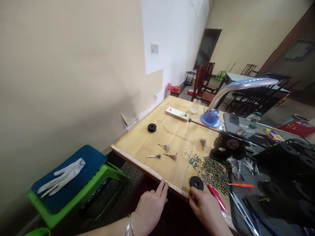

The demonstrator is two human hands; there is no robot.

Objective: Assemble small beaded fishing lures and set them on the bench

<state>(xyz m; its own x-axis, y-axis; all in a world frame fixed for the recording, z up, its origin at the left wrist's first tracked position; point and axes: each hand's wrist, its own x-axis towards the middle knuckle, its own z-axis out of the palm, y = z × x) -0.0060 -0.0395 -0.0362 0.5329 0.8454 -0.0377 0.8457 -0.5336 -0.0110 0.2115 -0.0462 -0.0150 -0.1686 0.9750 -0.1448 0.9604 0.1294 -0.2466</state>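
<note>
My left hand (150, 209) rests at the table's front edge, its fingers stretched out onto the measuring tape (145, 167); it holds nothing. At the same edge, further right, my right hand (205, 205) has its fingers bent against the near side of a black ring (196, 183). Whether they grip the ring or something small is hidden. Beside the ring lies a red tool (217, 197), near a pile of small dark and gold pieces (215, 173) and some colourful beads (195, 161). Several small brush-like bundles (171, 156) lie on the wooden table (137, 141).
A black spool (152, 127), a white bar (177, 113), a blue lamp (211, 118) and a bottle (196, 105) stand further back. Tweezers (242, 209), an orange tool (242, 185) and dark spools are at right. A white glove (62, 177) lies on a green stool (98, 186).
</note>
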